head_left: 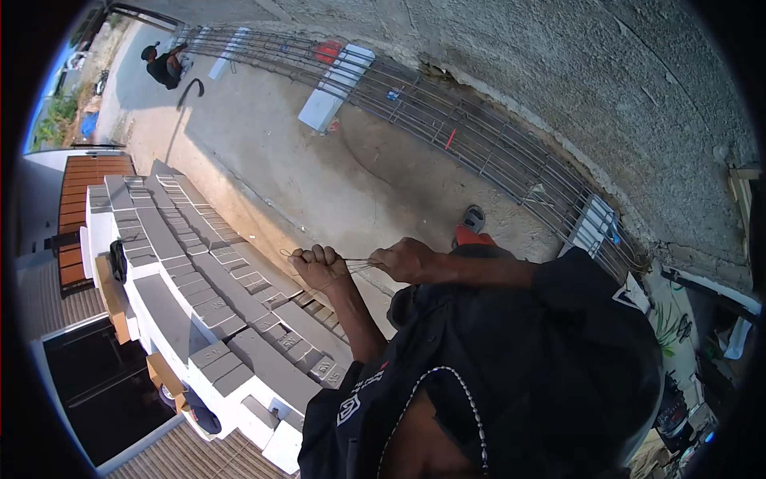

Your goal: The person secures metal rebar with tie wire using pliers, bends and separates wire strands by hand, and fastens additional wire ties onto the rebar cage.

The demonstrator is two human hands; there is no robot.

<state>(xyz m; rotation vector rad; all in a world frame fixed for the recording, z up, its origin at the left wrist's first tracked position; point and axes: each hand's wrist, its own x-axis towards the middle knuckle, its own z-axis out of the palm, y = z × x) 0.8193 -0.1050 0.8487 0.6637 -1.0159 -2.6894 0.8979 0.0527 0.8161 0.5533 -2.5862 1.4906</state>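
Observation:
My left hand (321, 269) is closed in a fist around a bundle of thin wire (357, 263), and a bent end pokes out past its far side. The same strands run across a short gap to my right hand (405, 260), whose fingers are closed on them. Both hands are in front of my dark shirt, above the concrete ground. Along the wall lies a long rebar cage (447, 124), apart from my hands.
Pale blocks (337, 86) support the rebar cage. Stacked grey blocks (255, 351) stand to the left. A red object (327, 51) lies near the cage. Another person (163, 68) crouches at its far end. A rough wall (590, 72) borders the right side.

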